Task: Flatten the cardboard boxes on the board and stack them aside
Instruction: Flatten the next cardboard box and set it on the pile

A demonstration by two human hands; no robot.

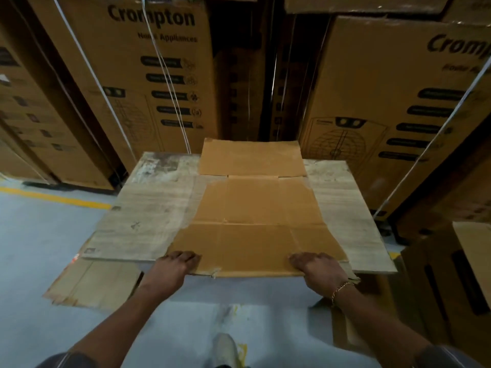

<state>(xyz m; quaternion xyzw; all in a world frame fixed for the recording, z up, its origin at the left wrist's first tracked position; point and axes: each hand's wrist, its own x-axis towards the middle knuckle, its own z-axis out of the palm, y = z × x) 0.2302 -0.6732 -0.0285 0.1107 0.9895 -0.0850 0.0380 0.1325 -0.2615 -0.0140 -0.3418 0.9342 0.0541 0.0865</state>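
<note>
Cardboard (252, 208), opened out flat, lies along the middle of the board (148, 208) in front of us, its creases dividing it into panels and its far flap (252, 158) reaching past the board's far edge toward the stacked cartons. We see our left hand (176, 264) at the near left corner of the sheet, fingers curled over the top face and closed on the edge, which overhangs the board toward us. Our right hand (316, 266) grips the near right part of the same edge in the same way, fingers on top, with a thin bracelet (341, 288) on that wrist. Whether the thumbs are under the sheet we cannot tell, since the hands hide them. The board itself is pale and scuffed, bare on both sides of the sheet. Below its near left corner more flat cardboard (93, 282) rests on the grey floor (34, 248), partly tucked under the board. Behind the board stand tall printed cartons (148, 75), bound with white straps (170, 83), and another such carton (398, 102) rises to the right. An open brown box (451, 274) sits at the right edge near our right forearm. A yellow line (53, 197) runs across the floor on the left, and one pale shoe (225, 349) shows between our arms.
</note>
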